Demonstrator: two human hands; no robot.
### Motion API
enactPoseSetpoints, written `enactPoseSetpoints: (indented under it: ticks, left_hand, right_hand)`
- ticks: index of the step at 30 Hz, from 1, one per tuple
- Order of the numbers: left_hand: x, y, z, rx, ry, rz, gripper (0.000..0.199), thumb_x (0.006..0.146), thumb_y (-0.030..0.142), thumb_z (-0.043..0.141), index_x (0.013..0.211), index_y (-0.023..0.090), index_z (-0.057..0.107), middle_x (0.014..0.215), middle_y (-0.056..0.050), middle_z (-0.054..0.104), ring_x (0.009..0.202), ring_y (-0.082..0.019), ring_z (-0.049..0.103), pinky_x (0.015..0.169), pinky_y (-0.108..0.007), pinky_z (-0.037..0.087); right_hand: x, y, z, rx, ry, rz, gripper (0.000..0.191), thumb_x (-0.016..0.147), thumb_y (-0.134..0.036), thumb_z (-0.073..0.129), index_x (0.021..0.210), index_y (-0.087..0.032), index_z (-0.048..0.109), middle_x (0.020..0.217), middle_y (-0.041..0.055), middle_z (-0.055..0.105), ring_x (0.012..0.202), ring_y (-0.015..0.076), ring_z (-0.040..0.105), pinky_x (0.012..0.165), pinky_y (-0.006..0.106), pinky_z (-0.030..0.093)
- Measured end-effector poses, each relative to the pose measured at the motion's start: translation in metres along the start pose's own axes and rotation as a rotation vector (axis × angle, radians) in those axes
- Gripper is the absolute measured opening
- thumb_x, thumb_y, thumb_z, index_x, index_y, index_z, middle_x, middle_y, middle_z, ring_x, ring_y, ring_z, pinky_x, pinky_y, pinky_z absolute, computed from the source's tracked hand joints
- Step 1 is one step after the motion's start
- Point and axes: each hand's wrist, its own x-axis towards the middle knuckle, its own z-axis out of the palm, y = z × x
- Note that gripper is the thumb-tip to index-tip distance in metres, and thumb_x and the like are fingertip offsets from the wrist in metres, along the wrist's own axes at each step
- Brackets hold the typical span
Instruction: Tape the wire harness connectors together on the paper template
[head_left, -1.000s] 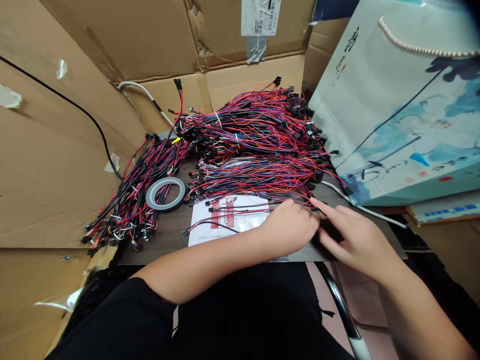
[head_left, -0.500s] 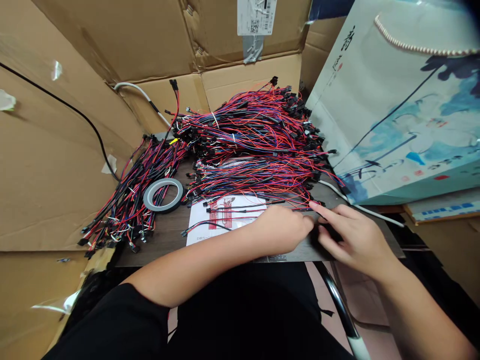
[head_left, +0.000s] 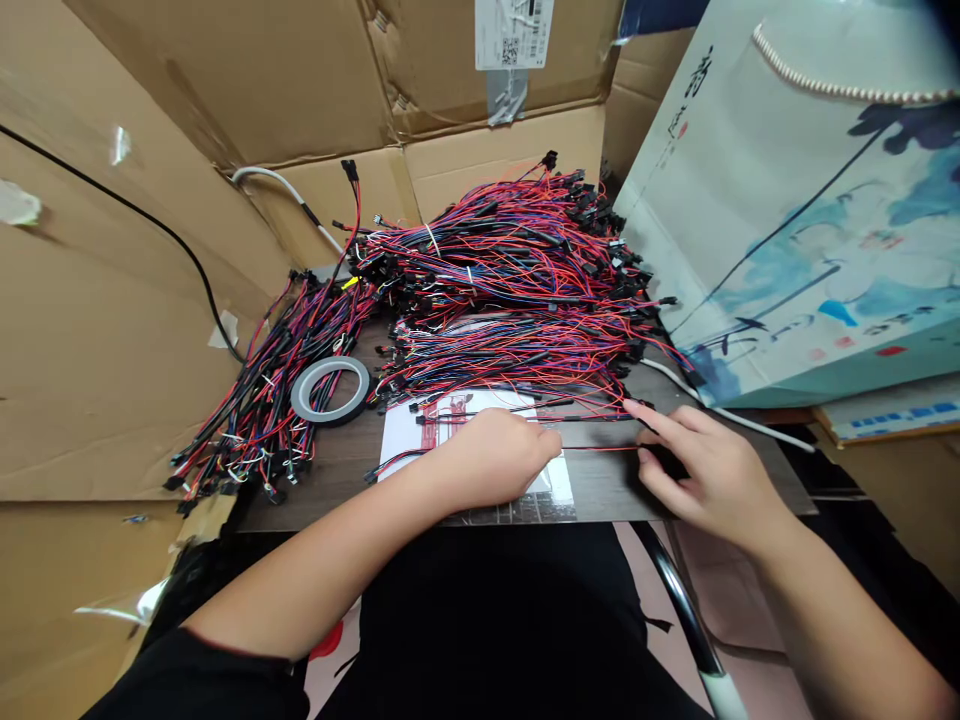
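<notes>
A thin red and black wire cable (head_left: 598, 448) runs stretched between my two hands near the front of the table. My left hand (head_left: 504, 455) is closed round it above the printed sheet, and the cable's connector end (head_left: 373, 474) pokes out to the left. My right hand (head_left: 694, 462) pinches the other end between thumb and fingers, its index finger stretched toward nearby wires. Just behind lie a few single cables (head_left: 495, 413) on the white printed sheet (head_left: 397, 425). A dense row of red, blue and black wires (head_left: 510, 350) lies beyond them.
A larger bundled wire pile (head_left: 495, 250) stands at the back, another heap (head_left: 262, 400) at the left. A tape roll (head_left: 330, 390) rests against that heap. Cardboard walls (head_left: 300, 80) enclose the table (head_left: 330, 500); a paper bag (head_left: 810, 220) stands at the right.
My left hand has slid left along the cable, away from my right hand, exposing a taut stretch between them. My right hand has stayed nearly in place.
</notes>
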Motion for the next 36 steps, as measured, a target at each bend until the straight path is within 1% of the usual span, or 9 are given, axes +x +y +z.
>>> enactPoseSetpoints:
  ticks: [4, 8, 11, 14, 19, 23, 27, 31, 36]
  left_hand:
    - [-0.008, -0.003, -0.003, -0.008, 0.012, -0.015, 0.012, 0.093, 0.019, 0.046, 0.087, 0.017, 0.056, 0.08, -0.003, 0.067, 0.069, -0.019, 0.062, 0.06, -0.03, 0.039]
    - [-0.018, -0.008, -0.005, 0.001, 0.003, -0.089, 0.018, 0.095, 0.021, 0.044, 0.084, 0.017, 0.057, 0.077, -0.003, 0.066, 0.07, -0.019, 0.063, 0.058, -0.029, 0.036]
    - [-0.024, -0.011, -0.002, -0.007, -0.013, -0.116, 0.02, 0.096, 0.022, 0.044, 0.083, 0.017, 0.058, 0.076, -0.003, 0.066, 0.069, -0.018, 0.063, 0.059, -0.029, 0.036]
    - [-0.03, -0.014, 0.002, 0.002, -0.011, -0.129, 0.02, 0.096, 0.022, 0.044, 0.083, 0.017, 0.058, 0.077, -0.003, 0.066, 0.07, -0.019, 0.063, 0.06, -0.029, 0.037]
    - [-0.04, -0.018, 0.005, 0.021, -0.013, -0.166, 0.02, 0.097, 0.023, 0.042, 0.085, 0.018, 0.057, 0.081, -0.002, 0.068, 0.072, -0.019, 0.064, 0.066, -0.03, 0.041]
    - [-0.045, -0.018, 0.002, 0.019, -0.018, -0.156, 0.019, 0.096, 0.022, 0.043, 0.085, 0.018, 0.057, 0.081, -0.002, 0.068, 0.072, -0.02, 0.063, 0.068, -0.032, 0.043]
    - [-0.049, -0.023, -0.001, 0.017, 0.01, -0.167, 0.021, 0.097, 0.021, 0.043, 0.082, 0.018, 0.059, 0.08, -0.003, 0.068, 0.075, -0.02, 0.063, 0.073, -0.034, 0.044]
    - [-0.057, -0.029, 0.001, 0.023, 0.023, -0.215, 0.023, 0.097, 0.022, 0.043, 0.082, 0.017, 0.06, 0.076, -0.004, 0.067, 0.077, -0.02, 0.064, 0.072, -0.033, 0.045]
    - [-0.064, -0.027, 0.004, 0.041, 0.041, -0.229, 0.022, 0.098, 0.022, 0.044, 0.085, 0.018, 0.061, 0.077, -0.004, 0.066, 0.077, -0.021, 0.065, 0.072, -0.034, 0.045]
  right_hand:
    - [0.002, -0.001, 0.001, 0.025, -0.019, -0.008, 0.072, 0.085, -0.018, 0.061, 0.152, -0.026, 0.036, 0.088, 0.0031, 0.062, 0.077, 0.0176, 0.055, 0.071, 0.031, 0.048]
    - [-0.001, 0.002, 0.004, -0.009, 0.002, 0.015, 0.072, 0.085, -0.019, 0.062, 0.152, -0.026, 0.036, 0.088, 0.003, 0.063, 0.075, 0.0176, 0.055, 0.07, 0.031, 0.048]
    - [-0.005, 0.004, 0.006, 0.01, -0.01, 0.03, 0.073, 0.085, -0.019, 0.062, 0.152, -0.026, 0.035, 0.088, 0.0023, 0.065, 0.074, 0.0177, 0.055, 0.07, 0.031, 0.049]
    - [-0.007, 0.005, 0.008, 0.017, 0.015, 0.026, 0.077, 0.084, -0.018, 0.062, 0.154, -0.026, 0.029, 0.089, 0.0014, 0.068, 0.074, 0.0185, 0.056, 0.072, 0.032, 0.05]
    - [-0.008, 0.007, 0.01, 0.009, 0.077, 0.026, 0.086, 0.083, -0.018, 0.063, 0.157, -0.021, 0.019, 0.09, 0.0013, 0.071, 0.082, 0.0215, 0.062, 0.079, 0.036, 0.052]
    - [-0.008, 0.009, 0.011, 0.026, 0.073, 0.041, 0.085, 0.084, -0.018, 0.063, 0.157, -0.021, 0.02, 0.089, 0.0011, 0.071, 0.081, 0.0211, 0.063, 0.08, 0.037, 0.053]
    - [-0.009, 0.011, 0.012, 0.02, 0.094, 0.065, 0.083, 0.084, -0.018, 0.063, 0.156, -0.022, 0.023, 0.09, 0.0012, 0.071, 0.082, 0.0204, 0.064, 0.081, 0.036, 0.053]
    - [-0.01, 0.013, 0.011, 0.014, 0.106, 0.075, 0.082, 0.083, -0.018, 0.063, 0.156, -0.022, 0.024, 0.088, 0.0005, 0.07, 0.081, 0.0196, 0.063, 0.081, 0.035, 0.053]
    - [-0.008, 0.011, 0.012, -0.007, 0.104, 0.067, 0.083, 0.083, -0.019, 0.064, 0.156, -0.023, 0.024, 0.09, 0.0007, 0.071, 0.084, 0.0205, 0.064, 0.08, 0.035, 0.053]
